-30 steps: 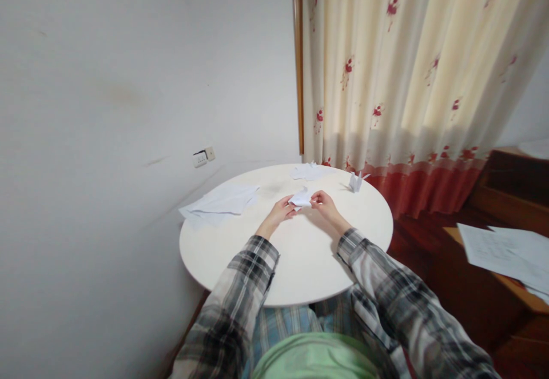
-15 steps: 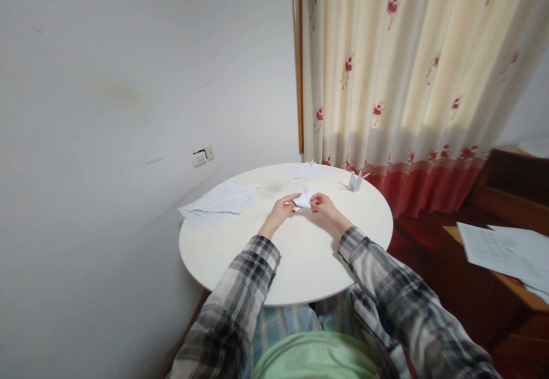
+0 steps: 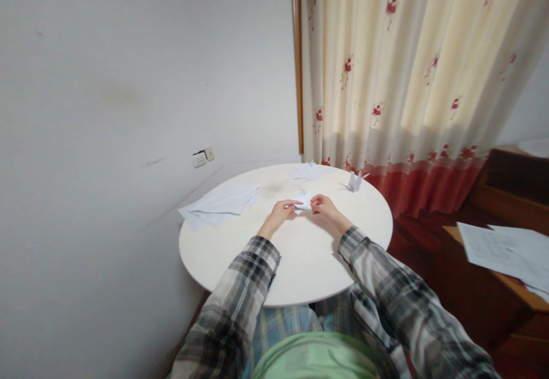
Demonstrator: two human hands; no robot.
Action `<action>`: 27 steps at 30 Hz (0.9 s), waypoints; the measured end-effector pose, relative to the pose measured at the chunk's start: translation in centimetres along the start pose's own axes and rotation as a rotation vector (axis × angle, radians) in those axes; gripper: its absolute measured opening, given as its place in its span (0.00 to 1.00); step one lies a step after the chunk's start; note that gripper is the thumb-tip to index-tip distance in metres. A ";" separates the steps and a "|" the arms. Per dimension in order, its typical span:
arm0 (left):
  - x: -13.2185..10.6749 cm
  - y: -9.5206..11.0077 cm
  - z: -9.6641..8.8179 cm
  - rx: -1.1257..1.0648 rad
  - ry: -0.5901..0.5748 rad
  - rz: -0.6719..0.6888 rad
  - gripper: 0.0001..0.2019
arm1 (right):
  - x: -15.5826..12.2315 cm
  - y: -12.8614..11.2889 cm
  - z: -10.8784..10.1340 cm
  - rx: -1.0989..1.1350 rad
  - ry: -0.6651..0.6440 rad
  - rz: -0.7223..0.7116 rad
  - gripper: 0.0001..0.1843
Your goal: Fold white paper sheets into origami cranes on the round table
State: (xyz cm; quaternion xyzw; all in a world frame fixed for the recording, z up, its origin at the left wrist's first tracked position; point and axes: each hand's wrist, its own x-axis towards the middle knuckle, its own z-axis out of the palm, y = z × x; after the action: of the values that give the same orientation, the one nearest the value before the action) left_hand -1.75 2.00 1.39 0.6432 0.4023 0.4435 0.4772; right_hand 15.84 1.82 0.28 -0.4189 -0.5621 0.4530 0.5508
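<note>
Between my two hands is a small piece of folded white paper (image 3: 303,201), held just over the round white table (image 3: 295,264). My left hand (image 3: 283,211) pinches its left side, with the thumb and fingers closed on the edge. At the right side, the fingertips of my right hand (image 3: 322,204) close on the paper too. Its exact folds are too small to make out. Beyond my right hand a folded paper figure with pointed tips (image 3: 355,182) stands on the table.
White paper sheets (image 3: 221,203) lie at the table's left edge, and more paper pieces (image 3: 309,171) at the far edge. A wall (image 3: 107,196) borders the left side, a floral curtain (image 3: 369,99) the back. Printed sheets (image 3: 506,253) rest on wooden furniture at right.
My left fingers have shifted slightly down along the paper, and the paper has changed its angle a little. My right hand stays almost in place.
</note>
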 end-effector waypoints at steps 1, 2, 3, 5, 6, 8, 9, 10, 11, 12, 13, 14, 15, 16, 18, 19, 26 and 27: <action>0.0 0.0 0.0 -0.008 0.000 -0.009 0.12 | 0.0 0.0 0.0 -0.005 -0.006 -0.002 0.10; -0.1 0.0 0.0 -0.016 0.000 -0.016 0.13 | 0.1 0.0 0.0 -0.009 -0.011 -0.003 0.10; -0.1 0.0 0.1 -0.023 0.001 -0.019 0.13 | 0.1 0.0 0.0 -0.013 -0.013 -0.002 0.10; -0.2 0.1 0.1 -0.036 0.003 -0.021 0.14 | 0.1 0.0 0.1 -0.013 -0.008 0.000 0.10; -0.2 0.1 0.1 -0.042 0.003 -0.022 0.14 | 0.1 0.0 0.1 -0.010 -0.003 -0.003 0.10; -0.2 0.0 0.1 -0.052 0.002 -0.027 0.15 | 0.2 0.1 0.2 -0.011 0.003 -0.013 0.10; -0.1 0.0 0.1 -0.055 0.003 -0.029 0.15 | 0.2 0.1 0.2 -0.017 0.003 -0.019 0.10; -0.1 -0.1 0.1 -0.055 0.006 -0.029 0.15 | 0.3 0.2 0.2 -0.027 0.004 -0.025 0.10; -0.1 -0.2 0.1 -0.055 0.012 -0.030 0.15 | 0.3 0.2 0.2 -0.038 0.007 -0.032 0.10; 0.0 -0.2 0.1 -0.055 0.019 -0.031 0.15 | 0.3 0.2 0.2 -0.049 0.010 -0.039 0.10; 0.0 -0.3 0.1 -0.057 0.025 -0.034 0.15 | 0.3 0.3 0.2 -0.057 0.014 -0.045 0.10; 0.0 -0.3 0.1 -0.060 0.030 -0.037 0.15 | 0.3 0.3 0.2 -0.060 0.017 -0.050 0.10; 0.1 -0.4 0.1 -0.064 0.031 -0.040 0.15 | 0.3 0.3 0.2 -0.062 0.018 -0.053 0.10; 0.1 -0.4 0.1 -0.067 0.030 -0.043 0.15 | 0.3 0.3 0.2 -0.064 0.015 -0.055 0.10; 0.0 -0.4 0.1 -0.071 0.026 -0.044 0.15 | 0.3 0.3 0.1 -0.071 0.006 -0.062 0.10; 0.0 -0.4 0.1 -0.072 0.021 -0.044 0.15 | 0.3 0.3 0.1 -0.076 0.004 -0.065 0.10; 0.0 -0.3 0.2 -0.086 0.015 -0.046 0.15 | 0.3 0.3 0.2 -0.103 0.019 -0.053 0.09; -0.1 -0.3 0.2 -0.085 0.013 -0.045 0.14 | 0.4 0.3 0.2 -0.103 0.019 -0.056 0.10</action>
State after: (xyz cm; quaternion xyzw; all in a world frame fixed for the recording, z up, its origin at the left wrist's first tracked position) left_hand -1.63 1.96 1.10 0.6102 0.4006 0.4537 0.5113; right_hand 15.61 2.23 0.06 -0.4350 -0.5909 0.4042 0.5461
